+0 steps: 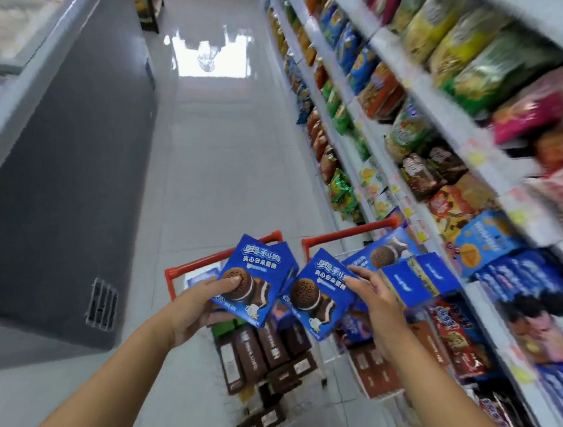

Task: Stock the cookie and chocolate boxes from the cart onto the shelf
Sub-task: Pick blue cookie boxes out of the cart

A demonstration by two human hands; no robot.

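Both gripping: left hand (197,304) on left blue box (257,278), right hand (377,306) on right blue box (317,302). Shelf (495,331) lies rightward, right hand nearer.

Each hand grips a blue cookie box, left hand (200,302) and right hand (379,298), above the red-handled cart (345,232).

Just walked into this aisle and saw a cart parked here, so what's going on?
A person is stocking snacks. The left hand grips one blue cookie box and the right hand grips a second blue box, both held above the red-handled cart. Brown chocolate boxes lie in the cart below. The shelf to the right holds snack bags; neither held box is on it yet.
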